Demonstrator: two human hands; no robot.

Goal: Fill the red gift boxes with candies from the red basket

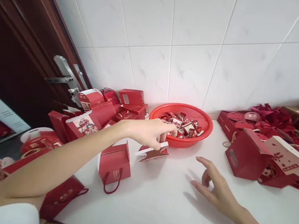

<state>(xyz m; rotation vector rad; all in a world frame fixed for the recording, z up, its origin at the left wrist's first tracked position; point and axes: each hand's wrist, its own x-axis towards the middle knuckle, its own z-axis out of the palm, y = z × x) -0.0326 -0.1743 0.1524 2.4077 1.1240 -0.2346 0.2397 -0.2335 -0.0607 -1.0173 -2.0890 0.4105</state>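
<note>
Just in front of the red basket [180, 143], the left hand [149, 133] pinches 1 small box [154, 155] by its edge, likely steadying it, while the empty right hand [218, 190] hovers, loosely spread, to the basket's front right.

Right hand [214, 189]: lots of room on white table [155, 206] to its left. Narrow gap between red basket [186, 144] and red boxes [247, 157] on right — way to wall [197, 20]. Left side crowded: left arm [79, 158] crosses, small box [114, 162] sits close by, heap of boxes [100, 115] behind.
</note>
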